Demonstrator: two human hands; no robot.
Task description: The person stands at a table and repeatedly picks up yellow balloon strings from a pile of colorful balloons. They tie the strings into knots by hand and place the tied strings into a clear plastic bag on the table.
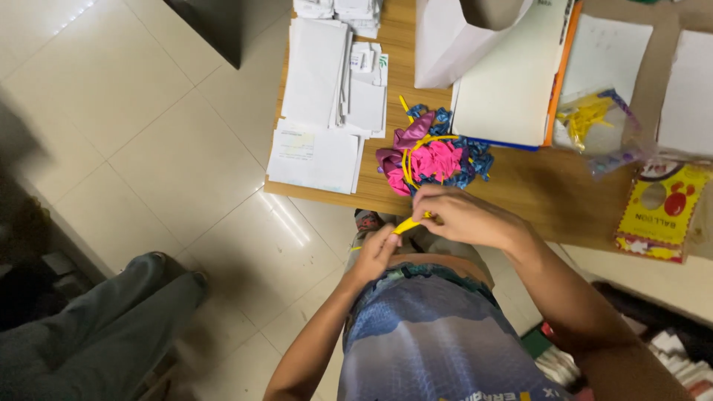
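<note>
You hold a thin yellow balloon (407, 225), uninflated, stretched between your two hands just off the near edge of the wooden table (535, 186), above your lap. Your right hand (464, 217) pinches its upper end with fingers closed tight around it; your left hand (377, 251) is curled shut on the lower end, and a short yellow tip shows past it on the left. The balloon's long axis runs on a slant, from lower left at your left hand up to the right at your right hand, so its upper end points toward the table. Most of its length is hidden inside your fingers; only a short strip shows between the hands.

Just beyond your right hand, on the table, lies a heap of limp balloons (431, 156), pink, purple, blue and yellow, tangled together. Left of the heap are stacks of white envelopes (316, 111), one overhanging the table edge. To the right lie a clear bag of balloons (598, 122) and a yellow balloon packet (661, 212). Someone's grey trouser leg (96, 327) shows at lower left on the tiled floor (148, 134).
</note>
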